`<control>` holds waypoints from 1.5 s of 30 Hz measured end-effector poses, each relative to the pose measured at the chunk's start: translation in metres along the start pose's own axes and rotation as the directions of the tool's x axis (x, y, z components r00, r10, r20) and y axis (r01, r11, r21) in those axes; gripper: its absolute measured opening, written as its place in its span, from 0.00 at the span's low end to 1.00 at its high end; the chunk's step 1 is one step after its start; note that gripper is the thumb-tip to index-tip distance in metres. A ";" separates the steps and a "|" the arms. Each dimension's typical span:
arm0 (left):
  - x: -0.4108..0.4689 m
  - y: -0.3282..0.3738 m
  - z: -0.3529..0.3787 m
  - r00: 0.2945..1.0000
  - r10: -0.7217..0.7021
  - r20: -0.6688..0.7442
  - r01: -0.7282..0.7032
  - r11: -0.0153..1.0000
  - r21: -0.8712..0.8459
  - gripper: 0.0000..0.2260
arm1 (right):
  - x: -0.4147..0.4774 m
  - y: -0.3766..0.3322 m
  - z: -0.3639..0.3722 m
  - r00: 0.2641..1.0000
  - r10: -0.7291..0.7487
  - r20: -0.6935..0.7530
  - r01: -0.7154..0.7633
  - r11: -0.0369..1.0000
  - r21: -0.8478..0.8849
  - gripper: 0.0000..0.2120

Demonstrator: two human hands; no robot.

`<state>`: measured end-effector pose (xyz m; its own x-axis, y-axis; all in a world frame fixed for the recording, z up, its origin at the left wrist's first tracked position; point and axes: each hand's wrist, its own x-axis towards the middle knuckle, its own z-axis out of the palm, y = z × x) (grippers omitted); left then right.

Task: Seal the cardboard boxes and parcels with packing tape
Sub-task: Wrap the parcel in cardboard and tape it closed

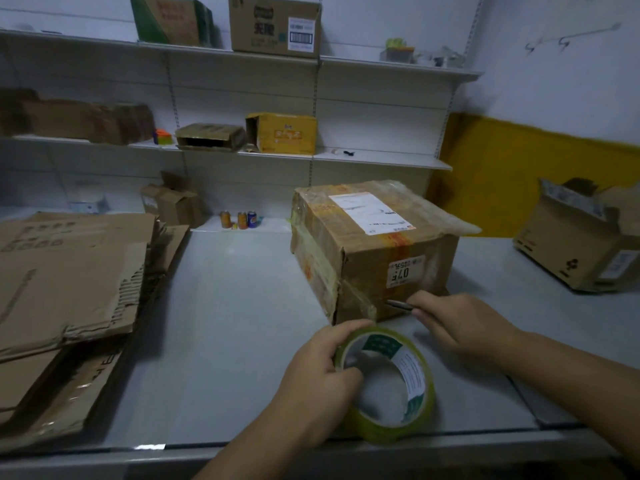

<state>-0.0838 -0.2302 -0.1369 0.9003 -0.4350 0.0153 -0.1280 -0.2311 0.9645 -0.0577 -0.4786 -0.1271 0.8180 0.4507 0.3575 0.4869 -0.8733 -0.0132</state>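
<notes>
Left hand [320,372] grips the tape roll [388,382] — right hand [457,323] pinches a dark blade [400,304] against the box [374,251].

I saw three drink cans [239,220] standing close together at the back of the grey table [225,323], a multicoloured cube [162,136] on the middle shelf [381,161], a small green plant [398,45] on the top shelf [381,64], a yellow band [519,174] across the right wall.

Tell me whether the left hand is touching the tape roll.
Touching. Head view: the left hand grips the tape roll, fingers curled over its rim.
</notes>
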 end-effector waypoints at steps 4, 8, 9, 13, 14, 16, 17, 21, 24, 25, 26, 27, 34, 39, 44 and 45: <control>-0.004 0.002 -0.005 0.998 0.013 0.053 -0.014 1.000 0.020 0.31 | 0.009 -0.014 -0.007 0.995 0.097 -0.025 -0.093 0.985 0.143 0.16; -0.004 0.004 -0.007 0.994 0.013 0.105 -0.020 0.998 0.063 0.32 | 0.013 -0.026 -0.021 0.979 0.196 0.053 -0.201 0.906 0.373 0.10; -0.004 0.005 -0.006 0.993 0.015 0.120 -0.025 0.997 0.080 0.31 | 0.015 -0.032 -0.023 0.964 0.262 0.051 -0.252 0.833 0.492 0.11; -0.002 0.010 -0.001 0.997 0.008 0.071 -0.015 0.995 0.096 0.23 | 0.015 -0.060 -0.028 0.903 0.427 -0.046 -0.309 0.721 0.620 0.10; -0.002 0.011 0.001 0.999 0.003 0.052 -0.009 0.994 0.112 0.20 | 0.012 -0.065 -0.030 0.905 0.424 -0.044 -0.321 0.746 0.584 0.08; -0.004 0.015 0.005 0.999 0.026 0.029 -0.030 0.986 0.167 0.12 | 0.002 -0.072 -0.031 0.905 0.422 0.062 -0.379 0.729 0.570 0.07; -0.006 0.017 0.004 0.999 0.046 0.024 -0.050 0.979 0.199 0.09 | -0.003 -0.073 -0.029 0.893 0.424 0.152 -0.426 0.684 0.593 0.08; -0.001 0.032 -0.014 0.998 0.052 0.036 -0.063 0.889 0.453 0.12 | -0.011 -0.068 -0.019 0.859 0.407 0.311 -0.511 0.645 0.568 0.04; 0.027 0.054 -0.049 0.875 0.477 -0.084 -0.294 0.660 0.691 0.12 | -0.011 -0.056 -0.024 0.870 0.394 0.297 -0.492 0.653 0.576 0.03; 0.038 0.063 -0.058 0.827 0.562 0.000 -0.382 0.562 0.734 0.17 | -0.010 -0.051 -0.027 0.871 0.379 0.313 -0.492 0.654 0.575 0.04; 0.051 0.070 -0.065 0.829 0.544 0.128 -0.428 0.470 0.772 0.25 | -0.009 -0.045 -0.031 0.870 0.366 0.331 -0.494 0.663 0.563 0.05; 0.064 0.075 -0.066 0.850 0.463 0.252 -0.446 0.376 0.812 0.33 | -0.007 -0.039 -0.035 0.869 0.354 0.345 -0.493 0.679 0.543 0.06; 0.100 0.075 -0.057 0.848 0.344 0.402 -0.495 0.248 0.833 0.35 | 0.009 0.010 -0.050 0.879 0.278 0.387 -0.447 0.763 0.467 0.13; 0.088 0.071 -0.058 0.867 0.393 0.306 -0.380 0.125 0.917 0.34 | 0.019 0.037 -0.042 0.879 0.319 0.356 -0.449 0.807 0.385 0.11; 0.075 0.067 -0.061 0.892 0.395 0.220 -0.285 0.113 0.952 0.32 | 0.005 0.048 -0.029 0.871 0.383 0.308 -0.469 0.834 0.291 0.12; 0.072 0.067 -0.060 0.894 0.389 0.223 -0.285 0.109 0.952 0.32 | 0.006 0.048 -0.027 0.873 0.380 0.306 -0.466 0.835 0.291 0.09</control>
<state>-0.0022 -0.2247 -0.0550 0.6622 -0.6728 0.3298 -0.6666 -0.7300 -0.1508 -0.0381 -0.5228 -0.1004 0.9928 0.1181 0.0209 0.1149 -0.8858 -0.4496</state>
